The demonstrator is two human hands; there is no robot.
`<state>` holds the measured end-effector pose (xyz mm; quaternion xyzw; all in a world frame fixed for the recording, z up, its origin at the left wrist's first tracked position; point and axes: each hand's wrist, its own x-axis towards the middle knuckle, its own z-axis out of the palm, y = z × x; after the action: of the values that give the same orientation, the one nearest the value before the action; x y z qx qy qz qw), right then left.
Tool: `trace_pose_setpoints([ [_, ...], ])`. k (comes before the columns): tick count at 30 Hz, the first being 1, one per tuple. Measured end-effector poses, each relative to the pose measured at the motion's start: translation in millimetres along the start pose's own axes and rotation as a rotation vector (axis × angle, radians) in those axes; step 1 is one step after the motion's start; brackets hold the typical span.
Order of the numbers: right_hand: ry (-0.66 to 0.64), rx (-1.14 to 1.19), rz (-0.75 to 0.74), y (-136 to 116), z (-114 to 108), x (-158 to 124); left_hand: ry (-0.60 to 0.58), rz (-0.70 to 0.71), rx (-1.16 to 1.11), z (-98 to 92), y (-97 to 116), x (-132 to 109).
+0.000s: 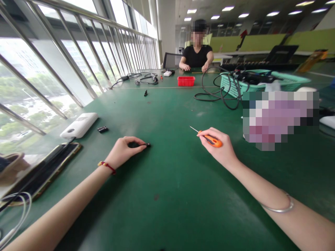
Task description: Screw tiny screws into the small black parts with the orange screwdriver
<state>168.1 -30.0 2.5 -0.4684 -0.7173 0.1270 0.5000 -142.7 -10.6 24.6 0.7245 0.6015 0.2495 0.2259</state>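
Pointing inward: left hand (123, 150) pinching black piece (148, 144), right hand (225, 149) gripping screwdriver (216, 142).

No words, brands or numbers can be read. Toward half past one, a red shape (243, 33) resembles an arrow.

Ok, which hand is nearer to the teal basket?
Right. The right hand, holding the orange screwdriver, is on the near side of the teal basket, toward its left end; the left hand is farther left.
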Motion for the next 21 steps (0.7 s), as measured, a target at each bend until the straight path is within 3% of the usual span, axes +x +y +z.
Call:
trace_pose_setpoints([
  [6,0.094,-0.004,0.023,-1.9,-6.2,0.6,-0.112,0.348,-0.094,75.6,63.5,24.4],
  [9,0.170,0.006,0.079,-2.0,-13.6,3.1,-0.109,0.412,-0.129,96.1,80.8,28.8],
  [12,0.263,0.036,0.121,-7.5,-25.0,7.7,-0.096,0.425,-0.136,99.5,84.9,28.5],
  [16,0.292,0.062,0.183,-20.4,-39.0,11.4,-0.116,0.410,-0.150,94.8,82.6,26.8],
  [21,0.357,0.046,0.092,-32.8,-38.4,4.9,-0.116,0.382,-0.126,95.2,84.4,24.7],
])
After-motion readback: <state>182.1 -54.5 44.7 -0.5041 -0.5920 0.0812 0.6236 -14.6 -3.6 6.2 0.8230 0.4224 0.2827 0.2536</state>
